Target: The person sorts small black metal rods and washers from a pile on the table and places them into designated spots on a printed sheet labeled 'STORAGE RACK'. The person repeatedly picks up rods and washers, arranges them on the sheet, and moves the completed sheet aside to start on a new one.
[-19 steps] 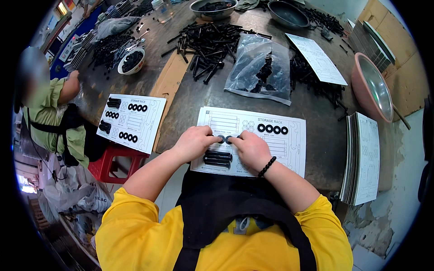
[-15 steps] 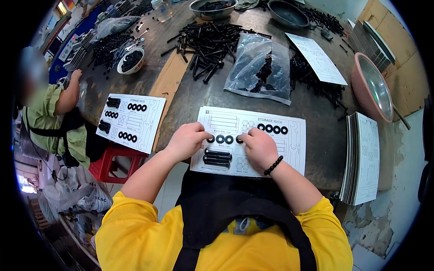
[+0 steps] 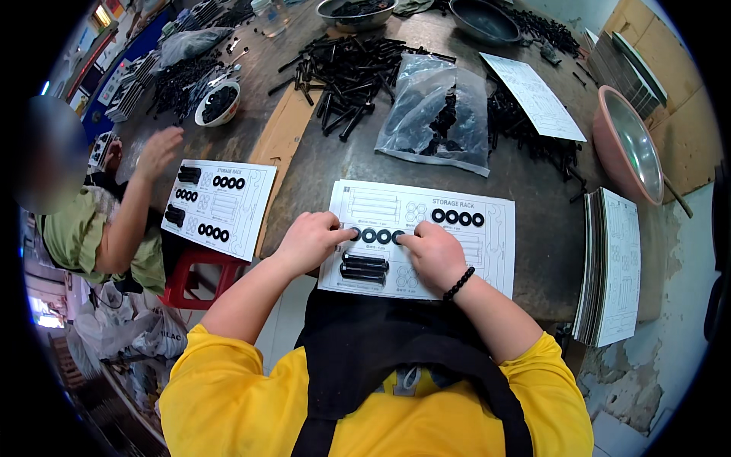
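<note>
1. At the far left a co-worker in a green top (image 3: 72,232) sits beside a red plastic stool (image 3: 194,274) and lifts a hand (image 3: 158,151) over a white printed parts sheet (image 3: 221,207). Black washers and short black bolts already lie on that sheet's outlines, so it seems to serve as a counting template.
2. Beyond it, a small white bowl of black hardware (image 3: 217,103) stands within that person's reach.
3. The left hand (image 3: 311,240) rests on the near white printed sheet (image 3: 419,238), fingers curled, forefinger tip pressing the leftmost of a row of black flat washers (image 3: 375,235) — apparently nudging it onto its printed circle.
4. Just below the row lie two black bolts (image 3: 364,268), side by side on their own outline.
5. The right hand (image 3: 434,251), with a black bead bracelet (image 3: 459,283) at the wrist, is loosely closed, its forefinger touching the right end of the same row. Neither hand pinches or lifts anything.
6. A second row of four black washers (image 3: 458,218) sits at the sheet's upper right, apart from the hands.
7. Farther back a loose heap of long black bolts (image 3: 346,68) and a clear plastic bag of black parts (image 3: 440,114) lie on the dark worn table (image 3: 320,164) — stock kept within arm's reach.
8. At the right, a stack of printed sheets (image 3: 613,266) waits at the table edge, near a pink-rimmed metal basin (image 3: 628,141).
</note>
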A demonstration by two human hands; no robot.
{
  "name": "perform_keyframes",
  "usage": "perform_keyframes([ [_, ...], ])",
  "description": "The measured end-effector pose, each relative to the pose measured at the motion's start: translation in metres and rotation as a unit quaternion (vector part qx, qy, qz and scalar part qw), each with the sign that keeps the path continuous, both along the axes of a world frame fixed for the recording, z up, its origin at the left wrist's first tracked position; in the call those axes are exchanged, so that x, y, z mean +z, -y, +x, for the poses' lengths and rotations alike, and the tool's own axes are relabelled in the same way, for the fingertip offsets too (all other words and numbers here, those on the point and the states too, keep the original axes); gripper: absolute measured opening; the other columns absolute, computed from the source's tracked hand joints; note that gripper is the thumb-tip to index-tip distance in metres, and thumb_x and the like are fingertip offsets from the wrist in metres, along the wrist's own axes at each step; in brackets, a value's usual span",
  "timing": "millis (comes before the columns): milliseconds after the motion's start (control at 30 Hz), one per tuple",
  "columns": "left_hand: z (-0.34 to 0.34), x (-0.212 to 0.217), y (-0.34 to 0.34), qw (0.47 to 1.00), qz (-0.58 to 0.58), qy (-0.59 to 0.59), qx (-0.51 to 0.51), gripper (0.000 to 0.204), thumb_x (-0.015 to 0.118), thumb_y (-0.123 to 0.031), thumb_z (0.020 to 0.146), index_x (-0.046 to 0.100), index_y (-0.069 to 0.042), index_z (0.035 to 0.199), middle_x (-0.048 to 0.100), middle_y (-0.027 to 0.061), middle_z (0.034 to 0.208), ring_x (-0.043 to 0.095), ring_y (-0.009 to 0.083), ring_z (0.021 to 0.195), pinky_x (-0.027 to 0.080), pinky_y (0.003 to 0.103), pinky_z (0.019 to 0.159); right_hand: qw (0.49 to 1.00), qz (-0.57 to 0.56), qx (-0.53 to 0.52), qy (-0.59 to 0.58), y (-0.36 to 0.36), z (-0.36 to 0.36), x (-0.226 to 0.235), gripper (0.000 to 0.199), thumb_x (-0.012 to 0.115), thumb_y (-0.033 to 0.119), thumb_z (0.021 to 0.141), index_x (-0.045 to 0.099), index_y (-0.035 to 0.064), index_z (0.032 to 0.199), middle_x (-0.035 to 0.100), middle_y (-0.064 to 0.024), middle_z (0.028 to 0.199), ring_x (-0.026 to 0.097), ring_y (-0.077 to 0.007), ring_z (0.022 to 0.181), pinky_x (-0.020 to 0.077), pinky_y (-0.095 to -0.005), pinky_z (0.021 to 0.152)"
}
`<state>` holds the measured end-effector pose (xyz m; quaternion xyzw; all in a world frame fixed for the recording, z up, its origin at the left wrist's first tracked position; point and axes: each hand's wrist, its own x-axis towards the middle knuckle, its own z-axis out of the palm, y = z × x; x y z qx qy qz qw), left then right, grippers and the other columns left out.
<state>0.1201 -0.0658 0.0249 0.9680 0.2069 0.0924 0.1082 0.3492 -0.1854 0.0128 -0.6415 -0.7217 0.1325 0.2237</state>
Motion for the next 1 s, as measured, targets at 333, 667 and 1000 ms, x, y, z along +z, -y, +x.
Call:
perform_keyframes([
  [333, 0.067, 0.018, -0.023, 0.979, -0.111, 0.145, 0.088, 0.034, 0.055, -0.002, 0.077, 0.055, -0.007, 0.111, 0.056, 0.0113, 0.090, 0.056, 0.0270, 0.082, 0.046, 0.034, 0.072, 0.989, 0.110, -0.102, -0.011, -0.059, 0.083, 0.004, 0.015, 0.055, 0.010, 0.077, 0.064, 0.0092, 0.089, 0.057, -0.0102, 0.084, 0.057, -0.0285, 0.080, 0.0474, -0.0374, 0.069],
  [667, 0.205, -0.009, -0.094, 0.999, 0.015, 0.039, 0.025, 0.037, 0.060, -0.011, 0.073, 0.056, -0.009, 0.110, 0.058, 0.0074, 0.105, 0.054, 0.0268, 0.096, 0.045, 0.037, 0.080, 0.972, -0.087, -0.170, 0.135, -0.131, 0.114, 0.009, 0.028, 0.039, 0.017, 0.087, 0.061, 0.0221, 0.103, 0.056, -0.0120, 0.097, 0.058, -0.0276, 0.092, 0.0486, -0.0371, 0.077],
  [1000, 0.211, -0.005, -0.106, 0.997, 0.052, -0.054, 0.026, 0.022, 0.064, -0.018, 0.071, 0.063, -0.012, 0.092, 0.056, 0.0076, 0.087, 0.057, 0.0276, 0.087, 0.046, 0.039, 0.074, 0.988, 0.021, -0.127, 0.082, -0.132, 0.124, 0.000, 0.016, 0.063, 0.015, 0.074, 0.060, 0.0126, 0.090, 0.055, -0.0103, 0.090, 0.056, -0.0289, 0.087, 0.0469, -0.0387, 0.074],
])
